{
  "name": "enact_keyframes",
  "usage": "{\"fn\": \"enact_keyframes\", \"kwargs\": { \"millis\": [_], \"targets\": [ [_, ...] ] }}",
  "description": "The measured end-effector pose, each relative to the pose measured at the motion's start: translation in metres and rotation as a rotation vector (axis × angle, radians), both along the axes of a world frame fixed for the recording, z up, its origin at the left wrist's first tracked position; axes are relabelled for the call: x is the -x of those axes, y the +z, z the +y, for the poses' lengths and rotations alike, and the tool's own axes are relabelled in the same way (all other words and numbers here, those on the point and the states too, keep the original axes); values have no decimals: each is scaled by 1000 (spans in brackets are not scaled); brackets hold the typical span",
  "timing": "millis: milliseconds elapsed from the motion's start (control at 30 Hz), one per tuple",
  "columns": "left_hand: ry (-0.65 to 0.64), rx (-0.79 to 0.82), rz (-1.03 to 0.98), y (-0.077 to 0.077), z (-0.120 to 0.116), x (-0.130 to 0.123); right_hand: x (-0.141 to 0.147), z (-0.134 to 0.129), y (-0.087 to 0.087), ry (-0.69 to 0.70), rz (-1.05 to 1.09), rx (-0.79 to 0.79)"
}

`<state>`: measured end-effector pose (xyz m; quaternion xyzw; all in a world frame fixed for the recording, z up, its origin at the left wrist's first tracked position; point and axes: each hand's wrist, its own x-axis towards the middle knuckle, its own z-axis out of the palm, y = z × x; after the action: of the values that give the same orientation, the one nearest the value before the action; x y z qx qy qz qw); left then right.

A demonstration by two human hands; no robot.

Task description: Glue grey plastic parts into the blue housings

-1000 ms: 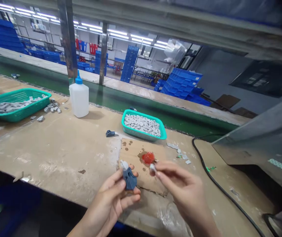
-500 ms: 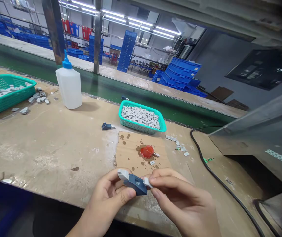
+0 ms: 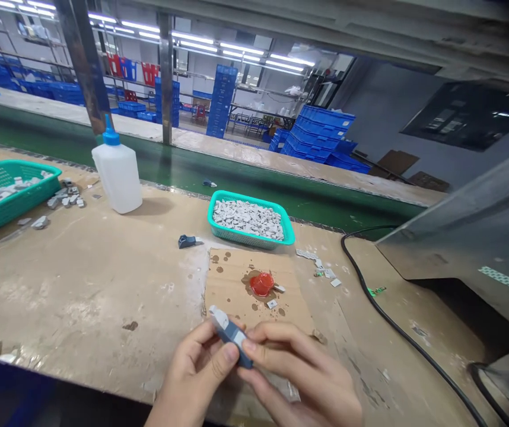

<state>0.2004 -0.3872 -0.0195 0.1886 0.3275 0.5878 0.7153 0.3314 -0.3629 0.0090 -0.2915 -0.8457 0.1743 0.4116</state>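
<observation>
A dark blue part (image 3: 226,330) with a light grey piece at its upper left end is held between my hands, above the table's front edge. My left hand (image 3: 201,369) grips it with the thumb on its near side. My right hand (image 3: 296,370) has its fingertips on a small pale piece (image 3: 239,338) against the blue part's right portion. Just beyond, a red cap-like object (image 3: 262,284) sits in a wet patch on a cardboard sheet (image 3: 228,290), with a small pale tile (image 3: 272,304) near it.
A green basket (image 3: 252,239) of grey pieces stands behind the cardboard, another basket (image 3: 18,204) at the left. A white bottle (image 3: 121,178) and a second blue part (image 3: 187,241) are on the table. A black cable (image 3: 388,317) runs along the right.
The small pale piece has moved from the blue part's right end onto its body. The blue part is tilted more steeply, and my right hand has come closer to my left. The view has shifted slightly.
</observation>
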Motion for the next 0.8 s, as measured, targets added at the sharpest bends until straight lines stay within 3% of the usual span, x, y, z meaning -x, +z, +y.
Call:
{"fn": "enact_keyframes", "kwargs": {
  "millis": [133,233,333,367,467,600,800],
  "targets": [
    [-57,81,-122,13,16,-2,1,16,18,-16,-55,-115],
    [24,-43,18,27,54,14,-14,62,33,-113,-68,-147],
    [200,-310,412,35,124,40,-33,134,35,-361,-218,-89],
    [252,-370,626,37,152,48,-37,158,32,-391,-318,-78],
    [318,-391,848,41,231,64,-39,209,20,-342,-406,-88],
    [302,-451,1059,53,297,65,-39,227,7,-260,-428,-142],
    [298,-385,1261,63,326,83,-46,245,-10,-261,-354,-136]
  ]
}}
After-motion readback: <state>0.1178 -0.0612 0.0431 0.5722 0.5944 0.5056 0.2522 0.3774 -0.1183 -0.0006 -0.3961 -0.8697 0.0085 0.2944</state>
